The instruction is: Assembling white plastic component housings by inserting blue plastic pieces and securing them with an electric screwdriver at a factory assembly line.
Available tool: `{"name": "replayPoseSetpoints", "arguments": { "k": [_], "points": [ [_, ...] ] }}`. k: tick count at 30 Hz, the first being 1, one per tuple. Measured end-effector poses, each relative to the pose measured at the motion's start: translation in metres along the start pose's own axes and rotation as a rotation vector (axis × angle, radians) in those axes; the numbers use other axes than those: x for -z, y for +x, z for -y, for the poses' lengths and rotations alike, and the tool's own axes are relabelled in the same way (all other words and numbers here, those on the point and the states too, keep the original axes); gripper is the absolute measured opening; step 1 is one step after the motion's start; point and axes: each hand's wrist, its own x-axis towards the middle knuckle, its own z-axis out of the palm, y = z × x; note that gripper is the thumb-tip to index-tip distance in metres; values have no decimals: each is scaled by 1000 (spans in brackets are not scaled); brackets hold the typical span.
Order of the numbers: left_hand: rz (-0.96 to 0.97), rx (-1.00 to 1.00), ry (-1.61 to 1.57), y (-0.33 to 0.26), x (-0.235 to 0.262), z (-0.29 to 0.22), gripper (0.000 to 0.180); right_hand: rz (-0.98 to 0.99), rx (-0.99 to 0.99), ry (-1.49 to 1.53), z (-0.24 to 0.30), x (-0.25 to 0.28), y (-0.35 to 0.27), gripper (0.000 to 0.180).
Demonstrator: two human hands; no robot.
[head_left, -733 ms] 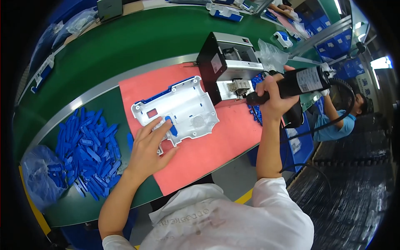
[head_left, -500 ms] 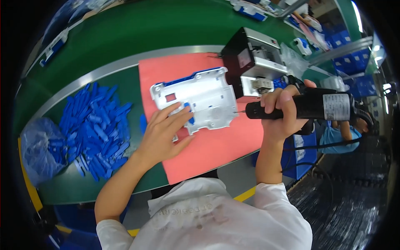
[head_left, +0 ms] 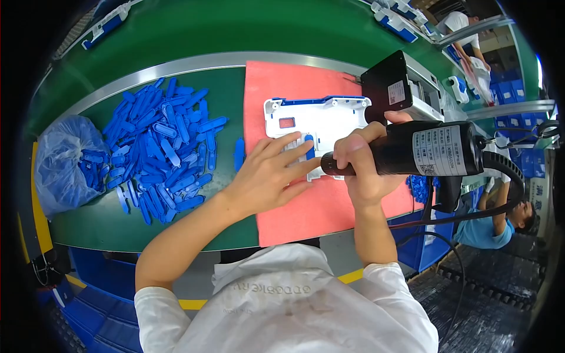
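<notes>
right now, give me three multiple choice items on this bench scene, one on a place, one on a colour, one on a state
1. Where does the white plastic panel lie?
A. on the pink mat
B. inside the clear bag
C. on the floor

2. What colour are the loose small clips heaped on the green bench?
A. red
B. blue
C. yellow

3. What is the right hand doing?
A. resting open on the bench
B. gripping the black electric screwdriver
C. holding a bag

Answers:
1. A, the panel sits flat on the mat, with the left hand pressing its lower edge.
2. B, the whole heap is blue, like the ones in the clear plastic bag.
3. B, its fingers wrap the tool's black body, which points at the panel.
</notes>
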Motion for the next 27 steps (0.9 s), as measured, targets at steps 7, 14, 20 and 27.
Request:
{"name": "replayPoseSetpoints", "arguments": {
  "k": [7, 14, 20, 27],
  "points": [
    [4, -4, 28, 0, 0, 1, 35, 22, 9, -11, -8, 0, -2, 49],
    [10, -2, 36, 2, 0, -2, 33, 57, 77, -89, -19, 9, -8, 50],
    [22, 7, 38, -1, 0, 0, 33, 115, 126, -169, -23, 16, -17, 50],
    [57, 12, 52, 2, 5, -2, 35, 4, 52, -3, -15, 8, -19, 55]
  ]
}}
